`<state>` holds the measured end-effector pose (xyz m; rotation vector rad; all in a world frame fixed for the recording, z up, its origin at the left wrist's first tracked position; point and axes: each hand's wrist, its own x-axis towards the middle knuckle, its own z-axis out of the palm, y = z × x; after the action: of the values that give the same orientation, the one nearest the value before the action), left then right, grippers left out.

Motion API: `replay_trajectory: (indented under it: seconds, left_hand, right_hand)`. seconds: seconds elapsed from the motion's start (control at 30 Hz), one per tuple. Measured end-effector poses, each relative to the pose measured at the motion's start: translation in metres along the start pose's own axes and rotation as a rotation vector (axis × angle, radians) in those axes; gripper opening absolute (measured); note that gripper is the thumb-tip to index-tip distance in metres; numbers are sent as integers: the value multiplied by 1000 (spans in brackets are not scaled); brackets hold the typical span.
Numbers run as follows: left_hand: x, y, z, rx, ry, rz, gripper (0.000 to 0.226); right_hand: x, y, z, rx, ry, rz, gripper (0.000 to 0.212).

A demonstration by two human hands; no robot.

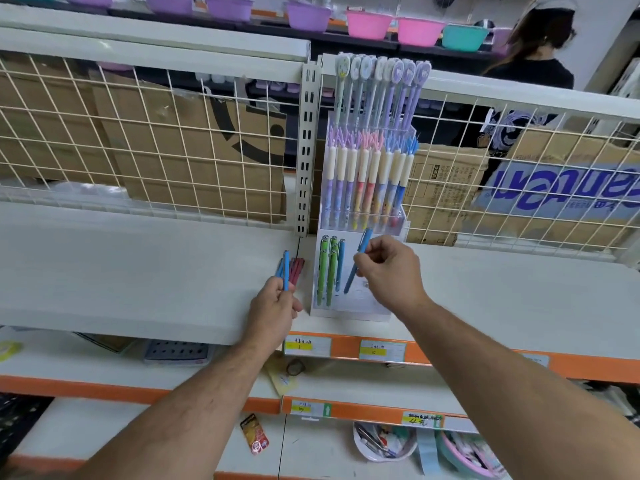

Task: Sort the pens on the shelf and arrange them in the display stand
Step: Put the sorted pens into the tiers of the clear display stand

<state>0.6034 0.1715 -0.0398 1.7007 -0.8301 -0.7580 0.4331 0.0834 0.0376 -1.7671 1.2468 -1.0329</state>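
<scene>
A tiered clear display stand sits on the white shelf. Its top tiers hold several pastel pens. In the lowest tier stand green pens and one blue pen. My right hand pinches a blue pen, tilted, with its tip down over the lowest tier. My left hand grips an upright blue pen just left of the stand. Loose red and blue pens lie on the shelf behind that hand.
A wire mesh panel backs the shelf, with cardboard boxes behind it. A person stands beyond the mesh at the right. Orange-edged lower shelves carry price labels and small baskets. Coloured bowls line the top shelf.
</scene>
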Motion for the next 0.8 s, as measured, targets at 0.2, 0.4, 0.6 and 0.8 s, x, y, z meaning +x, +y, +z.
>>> replay_trajectory:
  seconds: [0.2,0.4,0.6,0.8]
  left_hand:
    - [2,-1,0,50,-32,-12,14]
    - [2,0,-1,61,-45,-15,13]
    - [2,1,-1,69,-51,-20,12]
    - [3,-1,-1,68,-55,-23,12]
  right_hand:
    - [16,3,10,-97,-15,-19,8]
    - [17,8,19,-163,-20,-14,10]
    - [14,15,23,-276,-62,-28,10]
    - [8,21,28,-417,-94,-55,14]
